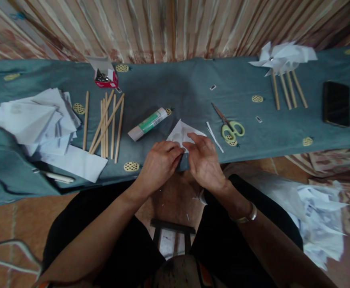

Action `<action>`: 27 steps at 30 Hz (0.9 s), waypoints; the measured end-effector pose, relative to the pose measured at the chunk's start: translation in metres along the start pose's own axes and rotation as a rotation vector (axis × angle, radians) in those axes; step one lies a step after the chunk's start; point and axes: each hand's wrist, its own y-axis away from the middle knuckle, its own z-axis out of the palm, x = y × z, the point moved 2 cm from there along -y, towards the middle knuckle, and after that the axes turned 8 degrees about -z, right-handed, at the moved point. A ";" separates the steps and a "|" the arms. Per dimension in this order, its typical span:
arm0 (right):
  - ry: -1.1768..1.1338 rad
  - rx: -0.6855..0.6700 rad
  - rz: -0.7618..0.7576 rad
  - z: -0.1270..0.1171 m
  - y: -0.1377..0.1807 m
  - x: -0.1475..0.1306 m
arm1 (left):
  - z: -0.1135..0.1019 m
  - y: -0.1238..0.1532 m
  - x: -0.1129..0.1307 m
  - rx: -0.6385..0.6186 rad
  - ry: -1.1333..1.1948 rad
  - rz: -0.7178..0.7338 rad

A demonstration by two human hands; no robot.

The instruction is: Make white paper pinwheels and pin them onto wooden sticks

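A small folded piece of white paper [179, 130] lies at the front edge of the cloth-covered table, its peak pointing away from me. My left hand [163, 160] pinches the paper's near left side, fingers curled together. On the right side of the paper rests my right hand [203, 160], its fingers apart, thumb and fingertips touching the sheet. A thin paper strip [215, 137] lies just right of it, beside green-handled scissors [229, 124]. Left of the paper is a green and white glue stick [148, 124].
Several wooden sticks [105, 124] and a stack of white paper [39, 116] lie left, with an open red box of metal pins [105, 78] behind. Paper pinwheels [285, 60] and a phone [336, 104] are at right. A plastic bag of paper scraps [321, 220] sits below.
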 end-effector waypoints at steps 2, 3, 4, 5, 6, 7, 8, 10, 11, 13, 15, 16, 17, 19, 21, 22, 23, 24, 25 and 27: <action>-0.081 0.029 0.029 -0.004 0.000 0.003 | 0.000 0.000 0.000 -0.004 0.010 0.004; -0.118 0.051 0.043 -0.006 -0.001 0.006 | 0.000 0.000 0.000 -0.005 0.014 0.004; -0.139 0.076 0.060 -0.009 -0.002 0.010 | 0.000 0.000 0.000 -0.004 0.016 0.005; -0.144 0.101 0.075 -0.011 -0.002 0.014 | 0.000 0.000 0.001 -0.001 0.013 0.007; -0.137 0.122 0.086 -0.012 -0.003 0.018 | 0.000 0.000 0.001 0.003 0.006 0.010; -0.126 0.137 0.091 -0.013 -0.004 0.022 | 0.000 0.000 0.001 0.005 -0.003 0.013; -0.114 0.142 0.094 -0.014 -0.005 0.025 | -0.001 0.000 0.001 0.003 -0.012 0.016; -0.102 0.141 0.089 -0.015 -0.007 0.029 | -0.003 -0.001 -0.001 -0.001 -0.030 0.022; -0.100 0.138 0.091 -0.016 -0.007 0.030 | -0.004 -0.001 -0.004 -0.001 -0.039 0.020; -0.107 0.140 0.107 -0.019 -0.007 0.028 | -0.008 -0.003 -0.011 0.013 -0.050 0.011; -0.138 0.150 0.131 -0.022 -0.006 0.024 | -0.013 -0.005 -0.020 0.041 -0.055 -0.002; -0.163 0.152 0.143 -0.024 -0.006 0.021 | -0.016 -0.006 -0.024 0.057 -0.053 -0.007; -0.189 0.151 0.153 -0.025 -0.005 0.018 | -0.018 -0.007 -0.027 0.074 -0.051 -0.009; -0.230 0.137 0.162 -0.026 -0.004 0.014 | -0.022 -0.006 -0.028 0.113 -0.032 -0.001; -0.245 0.120 0.165 -0.026 -0.004 0.012 | -0.023 -0.003 -0.024 0.126 -0.001 0.024; -0.247 0.115 0.164 -0.026 -0.004 0.011 | -0.023 -0.002 -0.020 0.116 0.011 0.042; -0.248 0.112 0.163 -0.026 -0.004 0.011 | -0.022 0.000 -0.016 0.088 0.012 0.057; -0.249 0.111 0.162 -0.026 -0.004 0.011 | -0.020 0.002 -0.011 0.058 0.000 0.073; -0.251 0.112 0.161 -0.025 -0.004 0.011 | -0.018 0.004 -0.008 0.023 -0.024 0.079; -0.256 0.117 0.151 -0.025 -0.004 0.011 | -0.014 0.006 -0.002 -0.019 -0.073 0.086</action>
